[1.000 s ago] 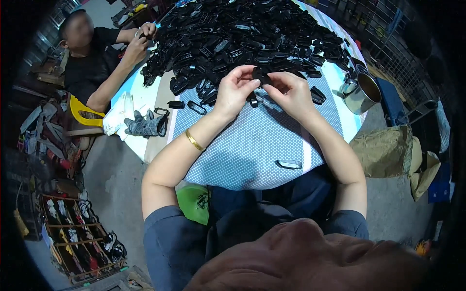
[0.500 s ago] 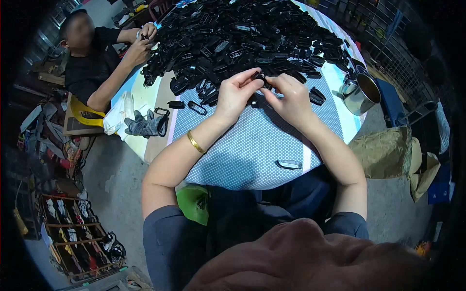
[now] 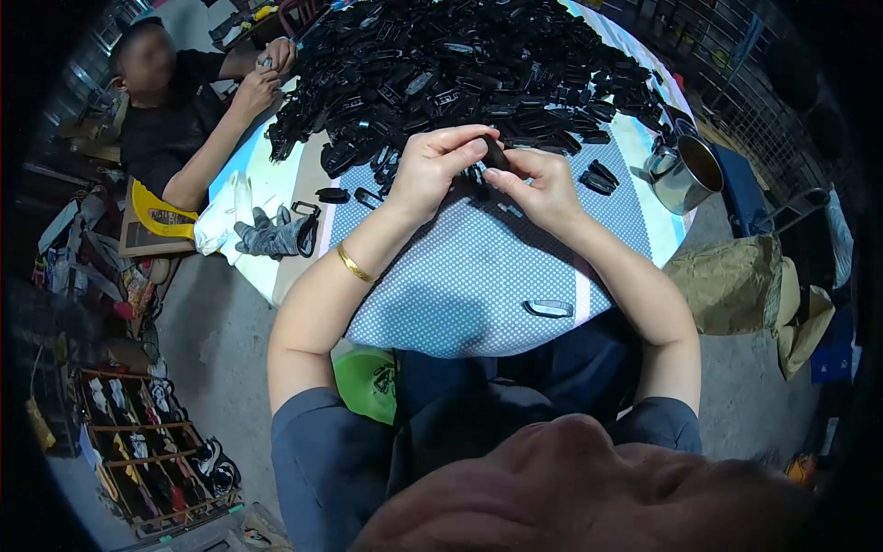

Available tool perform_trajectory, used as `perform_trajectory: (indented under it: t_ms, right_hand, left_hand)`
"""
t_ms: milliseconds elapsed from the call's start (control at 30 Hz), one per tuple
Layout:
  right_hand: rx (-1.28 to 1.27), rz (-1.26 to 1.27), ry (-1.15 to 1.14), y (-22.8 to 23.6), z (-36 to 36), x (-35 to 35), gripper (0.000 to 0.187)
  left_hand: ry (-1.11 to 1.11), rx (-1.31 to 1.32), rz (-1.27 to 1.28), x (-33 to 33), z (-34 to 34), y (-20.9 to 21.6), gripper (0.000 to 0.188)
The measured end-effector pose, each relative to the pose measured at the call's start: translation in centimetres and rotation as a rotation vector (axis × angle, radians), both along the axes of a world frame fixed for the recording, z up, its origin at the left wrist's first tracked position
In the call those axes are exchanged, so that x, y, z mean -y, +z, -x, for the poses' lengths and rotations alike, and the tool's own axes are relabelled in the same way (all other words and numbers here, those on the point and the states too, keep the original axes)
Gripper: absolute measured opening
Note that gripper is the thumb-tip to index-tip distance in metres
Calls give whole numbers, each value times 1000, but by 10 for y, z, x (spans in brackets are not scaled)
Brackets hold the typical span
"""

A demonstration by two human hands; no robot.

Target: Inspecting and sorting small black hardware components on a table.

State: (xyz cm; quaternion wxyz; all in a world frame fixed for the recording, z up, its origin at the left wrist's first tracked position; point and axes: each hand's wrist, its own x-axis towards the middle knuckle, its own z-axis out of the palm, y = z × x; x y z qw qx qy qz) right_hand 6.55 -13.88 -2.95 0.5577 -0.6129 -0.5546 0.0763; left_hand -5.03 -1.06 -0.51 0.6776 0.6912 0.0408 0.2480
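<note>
Between both hands is a small oblong black plastic piece (image 3: 495, 154), raised above the patterned tablecloth at the near edge of the heap. My left hand (image 3: 430, 170) pinches it from the left with thumb and index finger. From the right, the thumb and fingers of my right hand (image 3: 541, 188) grip the same piece. Beyond them spreads a large heap of similar black plastic pieces (image 3: 451, 78). One black oblong piece with a pale inside (image 3: 548, 309) lies alone near the table's front edge. A few pieces (image 3: 599, 178) rest right of my right hand.
Grey gloves (image 3: 276, 233) and a white cloth or bag (image 3: 218, 221) lie on the left. A shiny metal mug (image 3: 688, 175) stands at the right edge. Across the left side sits another person (image 3: 175, 120), hands raised at the heap. A green container (image 3: 365, 382) is below the table.
My hands have shifted slightly, the left one a little to the left. The black piece is turned and shows more of its dark side between my fingers.
</note>
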Motion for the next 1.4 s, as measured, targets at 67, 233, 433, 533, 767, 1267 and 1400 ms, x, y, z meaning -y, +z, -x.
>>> perform_trajectory:
  t_ms: [67, 233, 433, 533, 767, 1267, 1400]
  right_hand:
    - [45, -4, 8, 4, -2, -1, 24]
    - [353, 230, 26, -3, -17, -6, 32]
    - [524, 342, -60, -10, -10, -20, 26]
    - [600, 298, -169, -9, -15, -12, 29]
    - [299, 295, -159, 7, -17, 1, 30]
    - [59, -36, -40, 1, -11, -2, 28]
    - [54, -100, -49, -3, -11, -2, 28]
  left_hand:
    - [15, -3, -3, -3, 0, 1, 23]
    - [-95, -413, -269, 6, 12, 36, 27]
    - [227, -511, -1003, -7, 18, 28, 30]
    - [299, -643, -1205, -9, 22, 20, 36]
    - [270, -480, -1425, 2, 13, -9, 19]
    - [-75, -190, 205, -11, 3, 3, 35]
    - [44, -150, -35, -10, 4, 4, 31]
